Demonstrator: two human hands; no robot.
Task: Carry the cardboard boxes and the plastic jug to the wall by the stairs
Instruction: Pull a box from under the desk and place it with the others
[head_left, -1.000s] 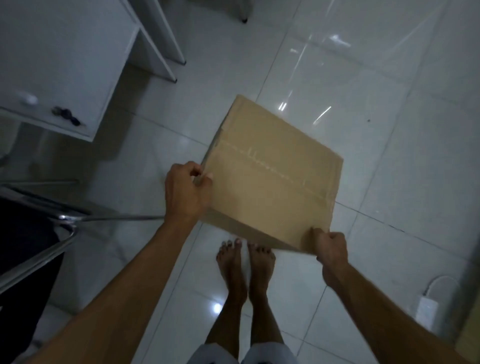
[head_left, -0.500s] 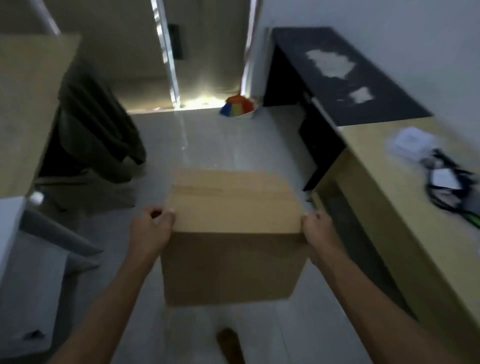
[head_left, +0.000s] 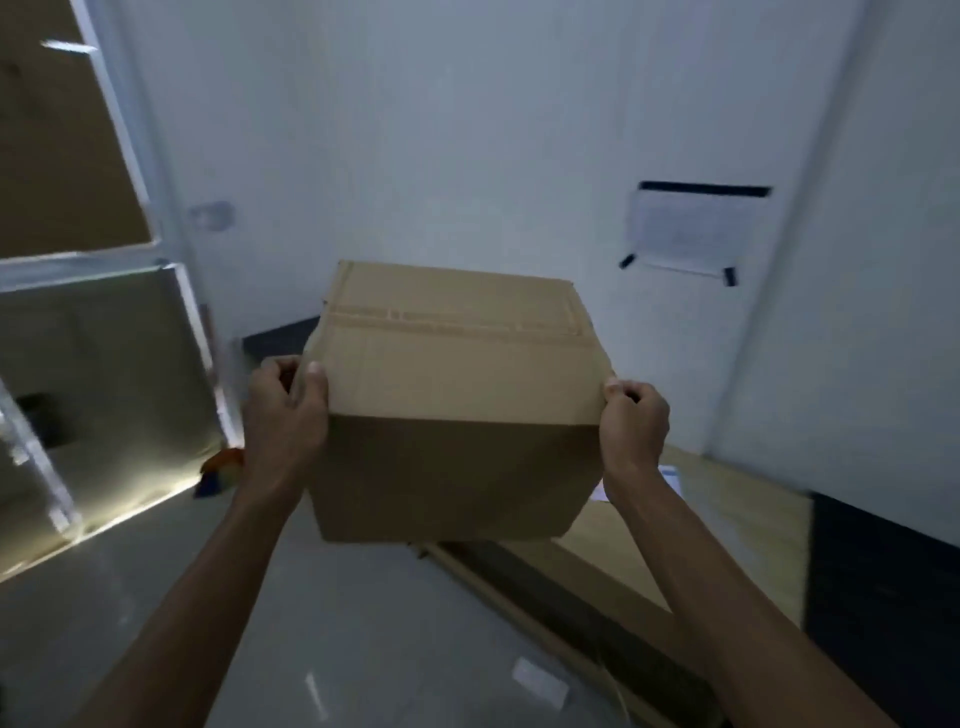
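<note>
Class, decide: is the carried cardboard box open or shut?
Shut. The cardboard box has its top flaps flat, with tape along the seam.

Both forearms extended forward and upward, bare. Left hand (head_left: 284, 415) clamped at the cardboard box (head_left: 457, 384) left top edge, thumb on top; right hand (head_left: 635, 423) curled, pinching its right edge.

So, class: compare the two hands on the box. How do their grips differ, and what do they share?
The left hand is at the box's left near corner with its thumb flat on the top; the right hand is at the right near corner, with its thumb tip on the edge. The left looks slightly higher. Both grip the near top corners, holding the box off the floor.
</note>
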